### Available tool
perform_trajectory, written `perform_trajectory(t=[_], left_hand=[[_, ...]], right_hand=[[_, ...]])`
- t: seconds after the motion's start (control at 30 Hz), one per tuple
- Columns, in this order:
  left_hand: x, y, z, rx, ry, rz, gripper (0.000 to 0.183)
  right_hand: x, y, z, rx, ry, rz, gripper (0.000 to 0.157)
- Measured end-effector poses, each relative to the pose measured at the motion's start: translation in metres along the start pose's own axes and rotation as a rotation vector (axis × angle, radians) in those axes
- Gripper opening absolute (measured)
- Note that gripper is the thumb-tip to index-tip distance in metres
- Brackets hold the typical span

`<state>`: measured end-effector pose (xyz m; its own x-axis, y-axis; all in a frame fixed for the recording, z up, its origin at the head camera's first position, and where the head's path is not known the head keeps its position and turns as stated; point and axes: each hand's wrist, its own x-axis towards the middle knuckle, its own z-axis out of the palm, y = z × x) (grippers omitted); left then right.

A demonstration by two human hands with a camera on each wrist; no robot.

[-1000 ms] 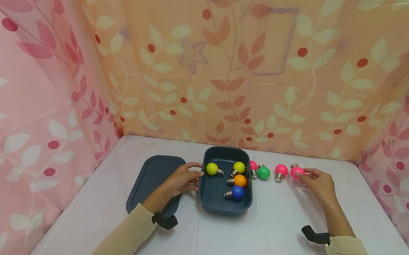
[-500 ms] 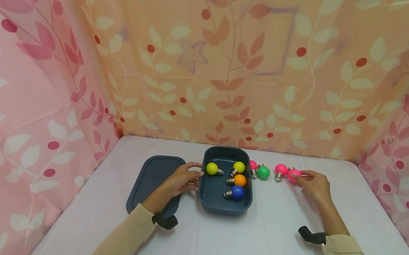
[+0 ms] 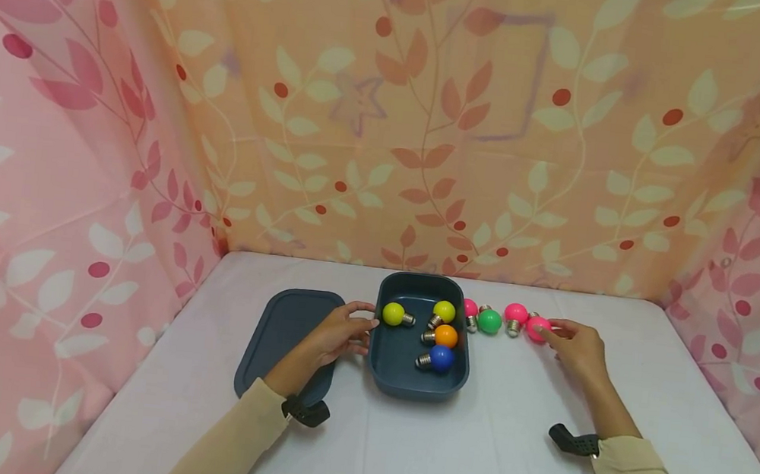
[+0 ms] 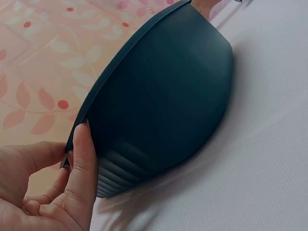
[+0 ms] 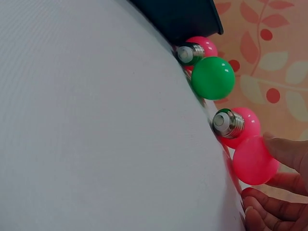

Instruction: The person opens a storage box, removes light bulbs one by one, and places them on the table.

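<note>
My left hand (image 3: 341,331) is at the left side of a dark blue box (image 3: 407,385), pinching its rim in the left wrist view. Inside the box lie two yellow bulbs, an orange bulb (image 3: 446,336) and a blue bulb (image 3: 441,358), all with metal screw bases. Over on the right, my right hand (image 3: 578,348) holds a pink light bulb (image 5: 255,161) between thumb and fingers, low at the table. This bulb touches another pink bulb (image 5: 246,125). Further left sit a green bulb (image 5: 213,78) and a third pink bulb (image 5: 204,45) beside the box.
A flat dark blue lid (image 3: 292,328) lies left of the box, partly under my left forearm. White cloth covers the table (image 3: 490,454). Patterned curtains (image 3: 426,119) stand behind the table and at both sides.
My right hand has moved left and slightly nearer with the pink bulb, and the neighbouring pink bulb has shifted a little left. My left hand stays at the box.
</note>
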<state>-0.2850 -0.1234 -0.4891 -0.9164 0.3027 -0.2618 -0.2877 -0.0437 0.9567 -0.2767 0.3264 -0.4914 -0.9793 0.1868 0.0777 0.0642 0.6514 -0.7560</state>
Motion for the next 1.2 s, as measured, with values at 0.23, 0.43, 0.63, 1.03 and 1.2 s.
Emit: perform_trajectory(t=[0.23, 0.43, 0.63, 1.03, 1.2], left_hand=[[0.0001, -0.0002, 0.0000, -0.003, 0.005, -0.011, 0.044], [-0.0005, 0.0000, 0.0003, -0.006, 0.002, -0.012, 0.045], [-0.0004, 0.0002, -0.0010, -0.008, 0.001, -0.016, 0.045], [0.0006, -0.0003, -0.0013, -0.015, -0.004, -0.016, 0.044], [0.0006, 0.0003, -0.0016, -0.010, 0.000, -0.021, 0.045]], right_hand=[[-0.0008, -0.0007, 0.0049, 0.000, -0.001, -0.010, 0.054], [-0.0019, -0.0026, 0.0050, 0.003, -0.017, -0.041, 0.053], [-0.0004, -0.0013, 0.0039, 0.011, -0.036, -0.050, 0.051], [0.0004, -0.0010, -0.0008, 0.041, -0.067, -0.025, 0.059], [0.0003, 0.0002, -0.0039, 0.040, -0.069, -0.022, 0.060]])
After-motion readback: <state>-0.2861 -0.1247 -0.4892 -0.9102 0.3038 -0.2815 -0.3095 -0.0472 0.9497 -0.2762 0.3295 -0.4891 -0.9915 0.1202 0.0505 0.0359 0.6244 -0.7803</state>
